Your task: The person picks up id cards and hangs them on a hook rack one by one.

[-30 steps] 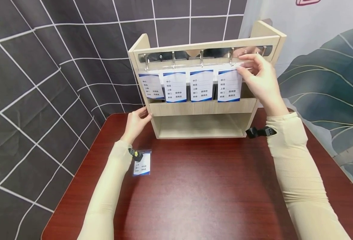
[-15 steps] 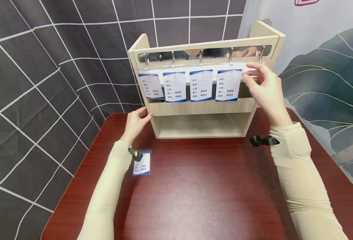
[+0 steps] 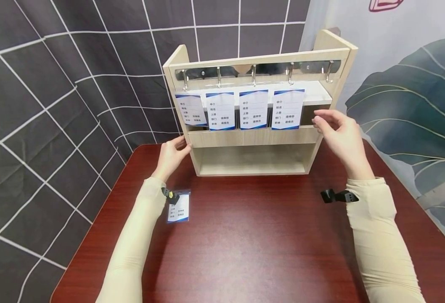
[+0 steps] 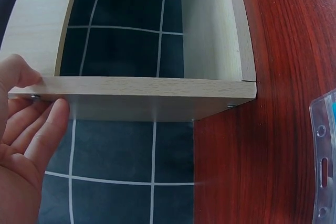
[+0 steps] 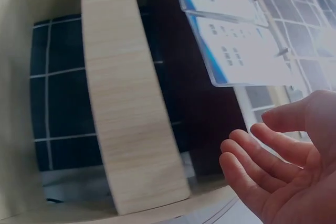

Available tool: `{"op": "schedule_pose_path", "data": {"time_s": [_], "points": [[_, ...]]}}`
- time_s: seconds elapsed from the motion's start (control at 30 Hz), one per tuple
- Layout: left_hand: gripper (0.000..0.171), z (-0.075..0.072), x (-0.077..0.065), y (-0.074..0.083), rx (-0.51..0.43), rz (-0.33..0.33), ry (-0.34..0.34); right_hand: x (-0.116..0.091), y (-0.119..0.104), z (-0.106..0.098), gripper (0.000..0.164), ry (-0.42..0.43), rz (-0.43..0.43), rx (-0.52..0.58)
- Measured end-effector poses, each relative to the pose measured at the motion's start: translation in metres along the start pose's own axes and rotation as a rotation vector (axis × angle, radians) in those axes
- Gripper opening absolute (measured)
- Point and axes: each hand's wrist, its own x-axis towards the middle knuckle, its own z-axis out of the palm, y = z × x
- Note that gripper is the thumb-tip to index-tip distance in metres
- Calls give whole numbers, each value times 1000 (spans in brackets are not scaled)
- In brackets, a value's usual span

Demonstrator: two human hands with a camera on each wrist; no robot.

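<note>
A light wooden rack point(image 3: 254, 138) stands on the table, and a metal strip with several hooks point(image 3: 254, 73) runs along its top. Badge cards in clear sleeves hang side by side from the hooks; the rightmost badge card point(image 3: 287, 109) is on the second hook from the right. My left hand point(image 3: 171, 156) holds the rack's left side, thumb on the front edge and fingers along the outer face point(image 4: 136, 106). My right hand point(image 3: 341, 136) is in the air at the rack's right side, fingers loosely bent and holding nothing, apart from the cards.
Another badge card point(image 3: 178, 210) lies flat on the red-brown table point(image 3: 252, 235), partly under the left wrist's camera. The rightmost hook point(image 3: 329, 71) is bare. A dark gridded cloth point(image 3: 105, 97) hangs behind and to the left.
My right hand has left the rightmost badge card's upper edge and moved down and right. That card now hangs freely on its hook. The left hand stays on the rack.
</note>
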Motion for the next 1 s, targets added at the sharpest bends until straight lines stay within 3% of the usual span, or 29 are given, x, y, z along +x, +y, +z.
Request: {"op": "schedule_pose_path", "data": {"time_s": [0.4, 0.73, 1.0], "points": [[40, -3, 1, -1, 5, -5, -21, -22, 26, 25, 37, -53, 21, -16], [36, -10, 8, 1, 42, 34, -120, -32, 37, 62, 34, -131, -4, -76], [38, -22, 12, 3, 86, 34, -213, -39, 40, 104, 29, -223, -39, -85]]}}
